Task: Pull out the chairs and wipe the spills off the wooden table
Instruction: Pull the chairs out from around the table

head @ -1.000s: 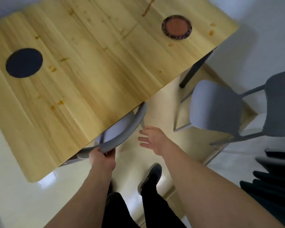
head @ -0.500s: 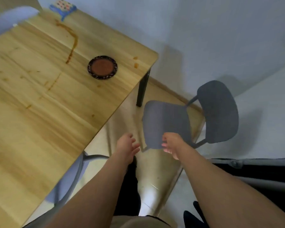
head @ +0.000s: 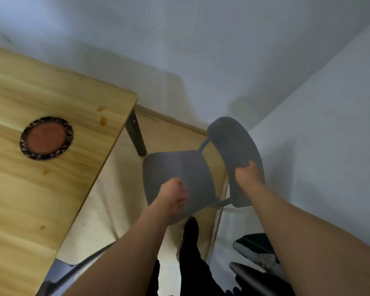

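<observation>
Two chairs (head: pixel 177 176) (head: pixel 58 274), one table (head: pixel 51 189), one coaster (head: pixel 46 138).

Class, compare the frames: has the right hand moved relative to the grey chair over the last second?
Yes. The right hand has travelled away from the table to the grey chair's backrest, which it now grips.

1. The chair (head: pixel 177 178) under both hands was plain grey on seat and backrest.
2. Left of the grip, the table (head: pixel 51 189) was pale yellow wood with streaky grain and a dark leg (head: pixel 136 135).
3. The spills (head: pixel 103 120) on it were amber-brown.
4. The coaster (head: pixel 46 138) was rust-red inside a black rim flecked with pale marks.
5. Beyond the grip, the wall (head: pixel 201 50) was bluish white.
6. Below the grip, the floor (head: pixel 107 210) was cream and the shoe (head: pixel 189 231) black.
</observation>
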